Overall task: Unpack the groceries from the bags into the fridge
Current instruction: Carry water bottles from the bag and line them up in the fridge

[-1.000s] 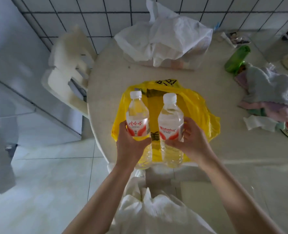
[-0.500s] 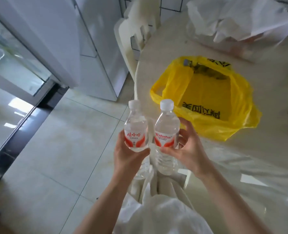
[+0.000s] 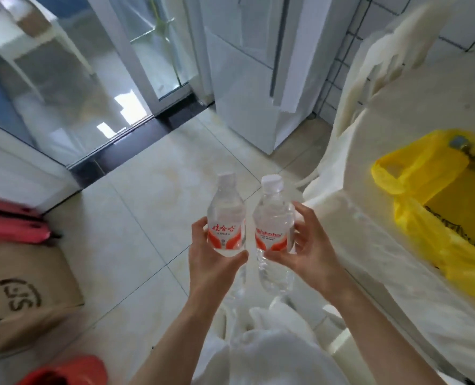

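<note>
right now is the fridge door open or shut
Shut. The white fridge ahead shows only closed door panels and no shelves, and both hands are busy holding water bottles.

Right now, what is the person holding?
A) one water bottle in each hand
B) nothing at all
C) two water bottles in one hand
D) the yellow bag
A: the left hand grips one water bottle and the right hand grips the other water bottle, both upright above the tiled floor.

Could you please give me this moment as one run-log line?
left hand: grips left water bottle | right hand: grips right water bottle | yellow bag: on table | fridge: closed
</note>
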